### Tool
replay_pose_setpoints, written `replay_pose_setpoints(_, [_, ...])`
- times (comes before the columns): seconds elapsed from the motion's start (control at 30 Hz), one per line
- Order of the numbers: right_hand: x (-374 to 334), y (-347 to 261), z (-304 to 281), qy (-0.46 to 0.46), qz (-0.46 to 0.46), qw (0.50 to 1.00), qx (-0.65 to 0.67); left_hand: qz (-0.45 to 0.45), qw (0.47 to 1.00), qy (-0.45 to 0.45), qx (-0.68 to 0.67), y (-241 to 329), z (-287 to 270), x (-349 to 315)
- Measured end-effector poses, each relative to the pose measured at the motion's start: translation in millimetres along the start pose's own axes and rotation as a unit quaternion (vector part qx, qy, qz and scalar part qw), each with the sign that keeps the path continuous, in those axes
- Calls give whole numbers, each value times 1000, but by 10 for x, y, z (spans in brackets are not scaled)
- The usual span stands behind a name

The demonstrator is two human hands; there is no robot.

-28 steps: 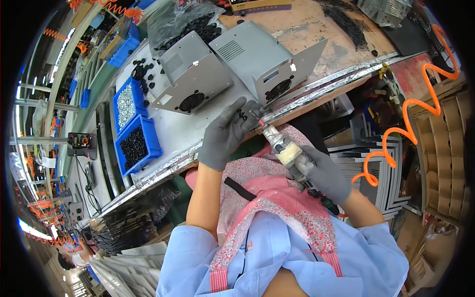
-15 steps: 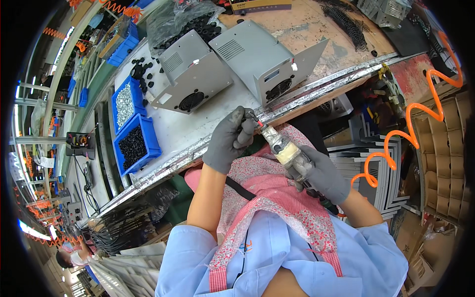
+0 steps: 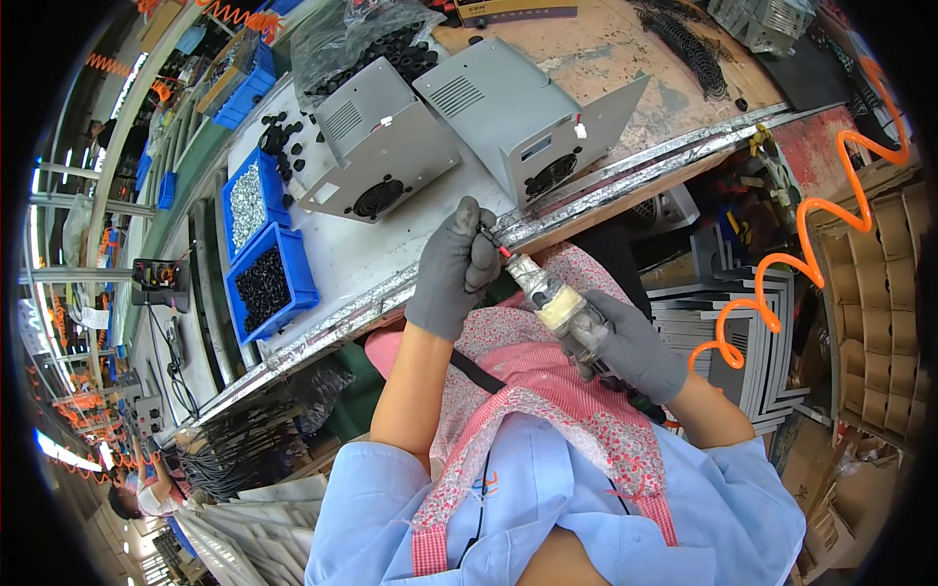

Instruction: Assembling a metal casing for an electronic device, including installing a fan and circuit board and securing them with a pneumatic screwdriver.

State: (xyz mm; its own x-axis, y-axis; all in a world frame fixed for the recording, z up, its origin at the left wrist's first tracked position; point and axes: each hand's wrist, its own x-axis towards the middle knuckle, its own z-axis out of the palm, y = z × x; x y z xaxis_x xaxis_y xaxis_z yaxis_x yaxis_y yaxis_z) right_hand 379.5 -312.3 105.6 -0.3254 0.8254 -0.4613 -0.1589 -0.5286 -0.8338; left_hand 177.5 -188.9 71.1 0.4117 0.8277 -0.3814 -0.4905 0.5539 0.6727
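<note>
My right hand point(image 3: 630, 344), in a grey glove, is wrapped round a power screwdriver point(image 3: 555, 301) with pale tape on its body. The tool points up and to the left, its red-collared bit ending beside my left fingers. My left hand point(image 3: 454, 269), gloved too, has its fingers pinched at the bit's tip, with a small dark piece there too small to name. Both hands are in front of the bench's foil-covered edge. Just beyond them on the bench stand two grey metal housings, the left housing point(image 3: 415, 168) and the right housing point(image 3: 513, 107), each with a black fan.
Two blue bins hold small parts: silvery ones in the far bin point(image 3: 227, 200), black screws in the near bin point(image 3: 311, 293). Loose black round parts point(image 3: 283, 137) lie behind them. An orange coiled hose point(image 3: 811, 234) hangs at the right, above stacked grey panels point(image 3: 772, 361). Cardboard dividers point(image 3: 879, 293) stand farther right.
My left hand has risen slightly, and the screwdriver's tip has shifted a little left with it. The orange hose has swayed slightly. The housings stay in place.
</note>
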Motion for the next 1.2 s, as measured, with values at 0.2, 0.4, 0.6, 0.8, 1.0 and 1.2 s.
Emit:
replay_pose_setpoints(0.2, [6, 29, 0, 6, -2, 1000, 4, 90, 980, 90, 151, -30, 127, -55])
replay_pose_setpoints(0.4, [-12, 47, -34, 2, 14, 999, 46, 159, 954, 131, 218, -155, 243, -70])
replay_pose_setpoints(0.6, [-28, 57, -105, 57, -31, 998, 15, 101, 991, 6, 91, -105, 72, 25])
replay_pose_setpoints(0.8, [-27, 166, -286, 115, -12, 993, -8, 66, 981, 154, -96, 161, 8, 316])
replay_pose_setpoints(1.0, [36, 263, -327, 106, -20, 994, 8, -6, 996, -86, -15, 143, -271, 371])
replay_pose_setpoints(1.2, [155, 281, -335, 108, -38, 993, -22, 57, 943, 52, 325, 18, 173, 333])
